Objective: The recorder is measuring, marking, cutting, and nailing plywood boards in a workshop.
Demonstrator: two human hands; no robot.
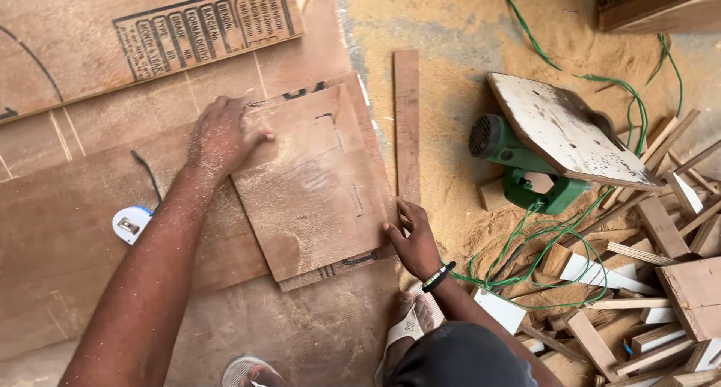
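Observation:
A square plywood piece (315, 184), dusted with sawdust, lies on top of another cut piece and a large plywood sheet (75, 229). My left hand (221, 135) rests flat on its upper left corner, fingers spread. At its lower right edge my right hand (413, 240) grips the stacked pieces; a beaded band circles that wrist. A narrow wooden strip (406, 124) lies just right of the pieces.
A white and blue tape measure (131, 223) sits on the sheet left of my forearm. A green circular saw (541, 154) lies upturned on sawdust, its green cord (556, 252) looped around. Wood offcuts (661, 282) pile at right. My sandalled feet (409, 327) show below.

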